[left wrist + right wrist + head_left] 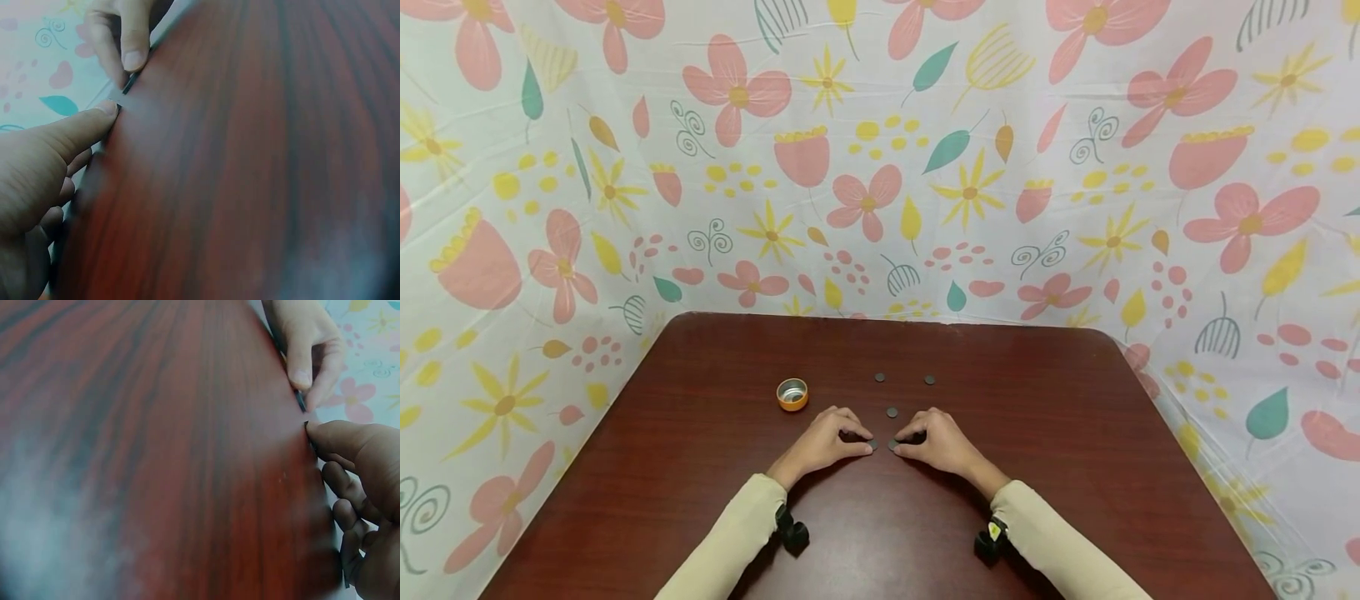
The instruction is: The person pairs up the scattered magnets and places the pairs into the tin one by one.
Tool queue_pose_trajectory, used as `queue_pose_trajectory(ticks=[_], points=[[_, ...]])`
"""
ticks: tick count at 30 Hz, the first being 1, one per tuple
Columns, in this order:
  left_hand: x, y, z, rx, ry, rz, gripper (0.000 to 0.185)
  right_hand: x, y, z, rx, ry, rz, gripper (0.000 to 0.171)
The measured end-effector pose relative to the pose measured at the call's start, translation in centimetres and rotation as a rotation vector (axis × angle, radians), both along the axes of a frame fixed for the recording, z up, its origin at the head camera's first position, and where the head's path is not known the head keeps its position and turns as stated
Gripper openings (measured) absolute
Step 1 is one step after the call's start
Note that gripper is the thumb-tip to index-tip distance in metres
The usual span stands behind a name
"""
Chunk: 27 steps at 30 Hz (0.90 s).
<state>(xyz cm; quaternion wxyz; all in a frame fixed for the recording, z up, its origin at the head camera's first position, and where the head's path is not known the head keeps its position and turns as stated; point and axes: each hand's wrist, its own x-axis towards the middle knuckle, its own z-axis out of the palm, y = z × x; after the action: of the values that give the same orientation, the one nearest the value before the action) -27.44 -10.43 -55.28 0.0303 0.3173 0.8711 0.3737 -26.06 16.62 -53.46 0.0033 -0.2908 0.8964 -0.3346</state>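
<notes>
Both hands rest low on the dark red-brown table (700, 467), fingers curled and knuckles raised, their tips turned toward each other near the middle. The left hand (824, 443) pinches a small dark coin (872, 446) between thumb and forefinger at the table surface; in the left wrist view the thumb tip (103, 111) sits right against the coin's thin dark edge (119, 107). The right hand (938, 442) does the same with a second dark coin (892, 445), held narrowly at its fingertips; in the right wrist view its thumb tip (322, 428) presses beside a sliver of dark edge (306, 425), and the other hand's fingertips (301, 376) close on their own coin just beyond it. The two pinched coins lie just beside each other, in the small gap between the two sets of fingertips; whether they touch cannot be told. Just beyond the fingertips, between the hands, lies a third coin (892, 412), free on the table. Farther past the fingers sit two more coins, one (880, 377) on the left-hand side and one (929, 380) on the right-hand side, well apart from each other. Out beyond the left hand's knuckles, to that hand's outer side, stands a small orange-rimmed round tin (792, 393) with a silvery inside, open side up. Cream sleeves (730, 542) cover both forearms.
</notes>
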Motion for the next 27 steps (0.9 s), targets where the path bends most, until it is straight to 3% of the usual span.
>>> queue_pose_trajectory(ticks=[19,27], points=[[-0.1,1.0,0.0,-0.006,-0.016,-0.002,0.024,-0.2,-0.6,-0.1,0.030,0.003,-0.004,0.016],[0.5,-0.2,0.8,0.087,-0.014,0.003,0.044,-0.1,-0.1,0.4,-0.035,-0.018,0.005,0.023]])
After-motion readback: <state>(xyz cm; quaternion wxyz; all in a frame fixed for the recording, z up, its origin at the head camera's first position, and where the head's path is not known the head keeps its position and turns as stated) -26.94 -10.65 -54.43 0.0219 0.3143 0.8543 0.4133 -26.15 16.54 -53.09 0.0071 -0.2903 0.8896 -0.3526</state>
